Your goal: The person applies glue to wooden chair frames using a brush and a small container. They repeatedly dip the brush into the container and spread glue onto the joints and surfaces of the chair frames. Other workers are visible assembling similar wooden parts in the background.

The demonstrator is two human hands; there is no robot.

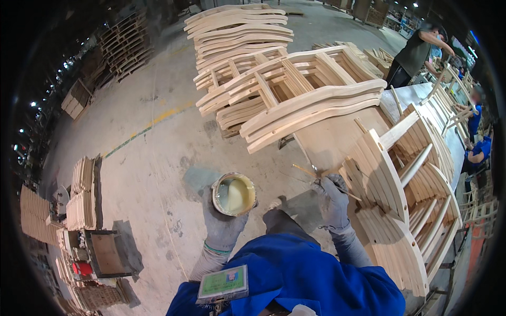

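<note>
My left hand, in a grey glove, is wrapped round a round pot held upright over the floor. Inside the pot lies a thick cream-coloured liquid, with crusted drips along the rim. My right hand, also gloved, is closed on a thin stick-like tool whose ends poke out past the fingers; whether it is a brush I cannot tell. Close by on the right, curved wooden slats and chair frames lie at the table's near side. A thin yellowish strip shows just beyond the right hand.
Pale wooden frames are piled ahead on a table, with a taller stack behind. Stacked wood pieces and a box stand on the left floor. A person works at the far right, with others beyond.
</note>
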